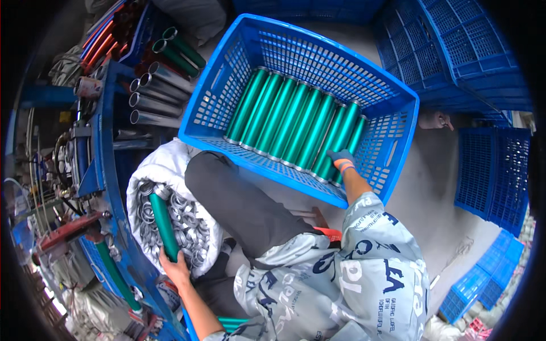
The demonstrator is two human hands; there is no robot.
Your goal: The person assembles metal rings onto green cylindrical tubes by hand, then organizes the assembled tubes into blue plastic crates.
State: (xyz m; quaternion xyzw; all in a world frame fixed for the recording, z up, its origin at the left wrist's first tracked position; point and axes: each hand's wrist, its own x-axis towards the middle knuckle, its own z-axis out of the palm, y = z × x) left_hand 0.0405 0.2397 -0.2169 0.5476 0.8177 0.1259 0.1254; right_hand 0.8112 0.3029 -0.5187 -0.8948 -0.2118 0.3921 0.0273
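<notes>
One green tube [161, 221], gripped near low end in left hand [174, 266], maybe to keep top end free. Top end over silver rings [190, 224] in white sack [165, 156], close by leg [219, 182], likely for easy reach. Farther right, more green tubes [289, 121] in blue crate [405, 142], side by side, maybe to stop rolling. Gloved right hand [341, 159] on tubes near right end; gripping or just touching, cannot tell.

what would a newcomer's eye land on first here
Probably the big blue basket at upper centre, holding shiny green tubes, the gloved right hand at their right end. At lower left, the left hand holds a single green tube over a white sack of metal rings.
</notes>
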